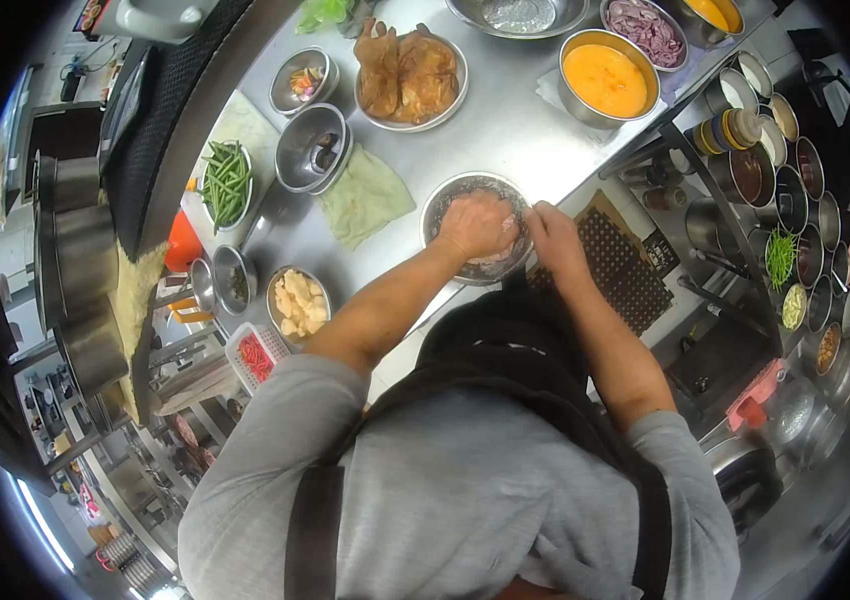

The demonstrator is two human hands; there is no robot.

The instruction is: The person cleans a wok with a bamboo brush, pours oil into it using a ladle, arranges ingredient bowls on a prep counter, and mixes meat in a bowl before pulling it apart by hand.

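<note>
A round metal bowl (442,196) stands near the table's front edge, holding a pale pinkish mixture (493,262) that looks like minced meat or paste. Inside it, my left hand (481,224) is closed and pressed into the mixture, its fingertips hidden. My right hand (554,238) grips the bowl's right rim, the fingers bent around it. Left of the bowl lies a crumpled green cloth (370,198), partly under a smaller metal bowl (295,150) with dark pieces inside.
Toward the back are a plate of browned poultry (413,75), a pot of orange liquid (605,80) and a bowl of sliced onions (645,32). On the left stand green beans (228,183), pale chunks (299,303) and a basket of red chillies (257,357). Several containers (790,190) fill the right-hand rack.
</note>
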